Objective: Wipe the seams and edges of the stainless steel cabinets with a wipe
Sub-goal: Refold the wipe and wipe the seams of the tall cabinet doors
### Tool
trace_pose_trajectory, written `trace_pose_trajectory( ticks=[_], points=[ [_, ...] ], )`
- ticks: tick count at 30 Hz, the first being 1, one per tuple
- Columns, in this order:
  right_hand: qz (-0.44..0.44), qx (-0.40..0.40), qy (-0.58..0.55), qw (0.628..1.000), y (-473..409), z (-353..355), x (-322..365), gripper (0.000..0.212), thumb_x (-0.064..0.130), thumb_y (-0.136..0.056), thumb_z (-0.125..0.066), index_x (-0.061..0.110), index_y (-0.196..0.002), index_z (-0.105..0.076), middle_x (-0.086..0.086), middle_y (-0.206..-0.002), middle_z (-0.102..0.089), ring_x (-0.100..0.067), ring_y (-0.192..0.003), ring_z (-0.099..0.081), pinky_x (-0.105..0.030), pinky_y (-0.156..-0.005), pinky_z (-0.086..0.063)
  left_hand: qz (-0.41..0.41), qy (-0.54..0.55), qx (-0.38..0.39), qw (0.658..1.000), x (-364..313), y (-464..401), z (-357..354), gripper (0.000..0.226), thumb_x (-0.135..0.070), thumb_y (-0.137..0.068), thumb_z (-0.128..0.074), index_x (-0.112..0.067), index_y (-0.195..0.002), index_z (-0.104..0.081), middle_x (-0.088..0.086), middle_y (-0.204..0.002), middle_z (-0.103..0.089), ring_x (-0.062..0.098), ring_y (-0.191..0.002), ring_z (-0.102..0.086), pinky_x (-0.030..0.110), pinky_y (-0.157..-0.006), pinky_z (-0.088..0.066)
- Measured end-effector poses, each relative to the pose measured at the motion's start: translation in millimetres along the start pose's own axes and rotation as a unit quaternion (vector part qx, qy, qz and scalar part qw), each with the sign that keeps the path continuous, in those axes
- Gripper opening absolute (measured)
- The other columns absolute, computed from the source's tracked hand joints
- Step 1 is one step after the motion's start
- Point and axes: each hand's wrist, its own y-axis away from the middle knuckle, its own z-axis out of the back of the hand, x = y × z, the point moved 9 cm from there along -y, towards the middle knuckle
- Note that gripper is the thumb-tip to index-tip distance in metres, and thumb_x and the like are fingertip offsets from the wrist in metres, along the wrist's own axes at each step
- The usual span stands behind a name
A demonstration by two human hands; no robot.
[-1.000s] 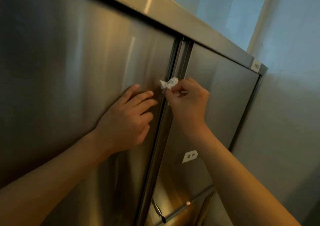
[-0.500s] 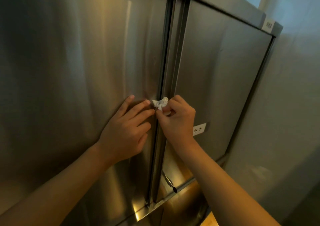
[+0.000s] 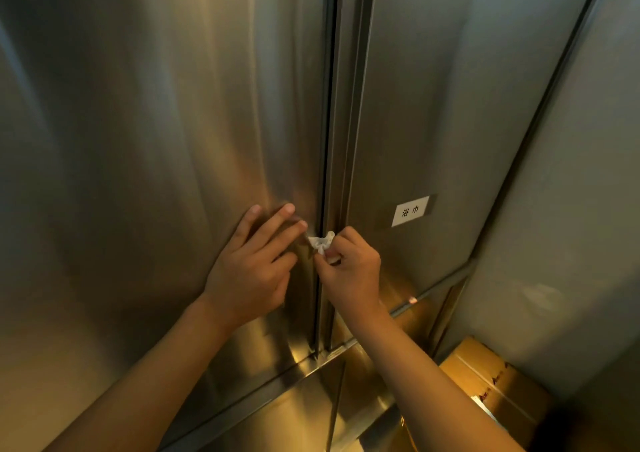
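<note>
Two hands meet at centre frame; right hand (image 3: pixel 349 271) pinches a crumpled wipe (image 3: pixel 322 242) against the vertical seam (image 3: pixel 327 139), which runs frame-top to bottom; left hand (image 3: pixel 254 264) lies spread flat on the left door (image 3: pixel 156 122).

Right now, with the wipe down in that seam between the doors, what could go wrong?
1. The wipe is a tiny crumpled wad pinched by the right hand; it could snag in the seam or slip from the grip.
2. The left hand lies flat on the left door, probably leaving fingerprints on the steel.
3. The seam's lowest stretch near the bottom rail looks easy to skip.
</note>
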Motion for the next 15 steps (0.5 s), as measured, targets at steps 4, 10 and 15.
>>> trace_pose_trajectory(
  ticks=[4, 10, 15],
  points=[
    [-0.007, 0.022, 0.000, 1.000, 3, 0, -3, 0.032, 0.007, -0.074, -0.084, 0.015, -0.063, -0.055, 0.007, -0.074, -0.051, -0.008, -0.061, -0.049, -0.026, -0.053, -0.044, -0.004, -0.006, -0.009, 1.000, -1, -1, -1, 0.023, -0.018, -0.095, -0.054, -0.016, -0.093, -0.077, 0.009, -0.148, -0.060, 0.032, -0.150, -0.039, 0.059, -0.124, -0.023],
    [0.047, 0.012, -0.027, 0.998, -31, 52, 33, 0.018, 0.004, -0.079, -0.080, 0.013, -0.081, -0.065, 0.005, -0.085, -0.064, -0.009, -0.079, -0.064, -0.033, -0.067, -0.055, -0.007, -0.015, -0.022, 1.000, 0, 3, -5, 0.031, -0.019, -0.099, -0.047, -0.018, -0.090, -0.077, 0.009, -0.147, -0.060, 0.032, -0.151, -0.039, 0.060, -0.124, -0.022],
    [0.203, -0.117, 0.008, 0.972, -112, 118, 109, 0.012, -0.002, -0.084, -0.078, 0.000, -0.095, -0.073, -0.011, -0.104, -0.071, -0.018, -0.098, -0.069, -0.025, -0.085, -0.054, -0.004, -0.025, -0.014, 1.000, 1, 3, -9, 0.025, -0.024, -0.096, -0.053, -0.021, -0.087, -0.076, 0.008, -0.147, -0.060, 0.033, -0.151, -0.038, 0.060, -0.125, -0.019]
  ],
)
